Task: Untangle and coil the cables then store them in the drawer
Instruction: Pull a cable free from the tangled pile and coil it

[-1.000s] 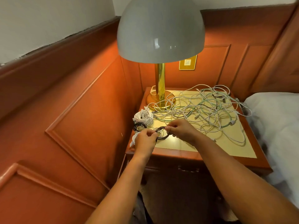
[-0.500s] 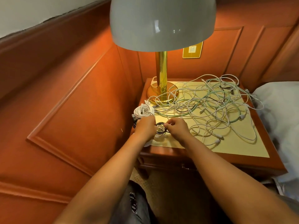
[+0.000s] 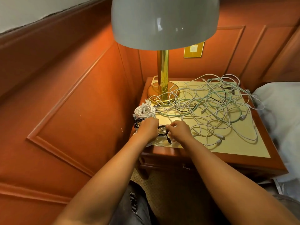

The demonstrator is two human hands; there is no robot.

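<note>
A small black cable coil (image 3: 162,131) lies at the front left corner of the nightstand (image 3: 243,158). My left hand (image 3: 148,129) grips its left side and my right hand (image 3: 179,130) pinches its right side, with a black plug end trailing below. Just behind my left hand sits a coiled white cable (image 3: 144,111), and another dark coil (image 3: 137,122) is partly hidden under that hand. A big tangle of white, green and black cables (image 3: 211,104) covers the middle and back of the tabletop. The drawer front (image 3: 162,164) below the top is closed.
A brass lamp (image 3: 163,88) with a wide grey shade stands at the back left of the nightstand. Wood-panelled wall runs along the left and back. A bed with white bedding (image 3: 282,114) borders the right side. My knee (image 3: 134,207) shows below.
The view has tilted downward and come closer. My hands have stayed on the black coil at the front left corner, with its plug end now hanging below my right hand.
</note>
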